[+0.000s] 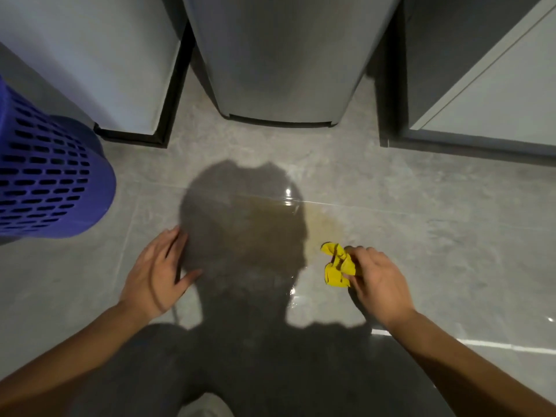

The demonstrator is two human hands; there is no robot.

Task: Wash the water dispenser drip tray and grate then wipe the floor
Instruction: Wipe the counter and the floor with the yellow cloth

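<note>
A brownish wet puddle (pixel 319 224) spreads over the grey tiled floor (pixel 421 236) in front of the silver water dispenser base (pixel 279 70). My right hand (pixel 379 281) holds a crumpled yellow cloth (pixel 337 266) just above the floor at the puddle's near right edge. My left hand (pixel 156 272) hovers palm down over the floor to the left of the puddle, fingers spread and empty. The drip tray and grate are not in view.
A blue perforated plastic basket (pixel 45 182) stands at the left. Grey cabinets with dark plinths flank the dispenser, one at the left (pixel 105 70) and one at the right (pixel 481 85). My shadow falls across the middle of the floor.
</note>
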